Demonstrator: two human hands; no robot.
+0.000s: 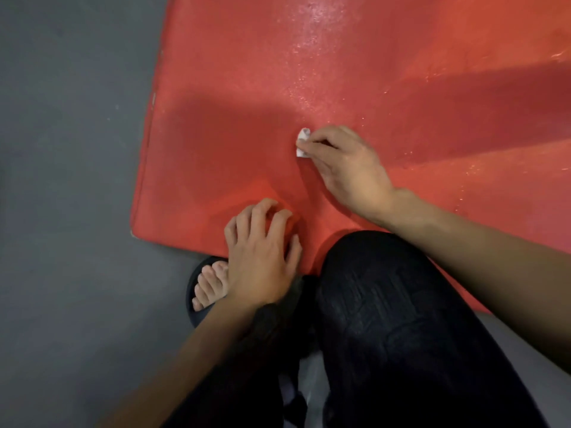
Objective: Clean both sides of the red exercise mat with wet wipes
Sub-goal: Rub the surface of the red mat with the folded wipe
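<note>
Head view: my right hand [346, 168] fingers pinch wet wipe [302, 143] on red mat [234, 118]; unwiped corner lies left; left hand [262, 257] fingers curled, braced on mat, holding nthg.

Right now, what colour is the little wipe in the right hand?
White; the wipe shows best in the head view, against the red mat.

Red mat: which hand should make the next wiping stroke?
Right. The right hand already pinches the wet wipe against the red mat; the left hand holds nothing, fingertips braced near the mat's edge.
</note>
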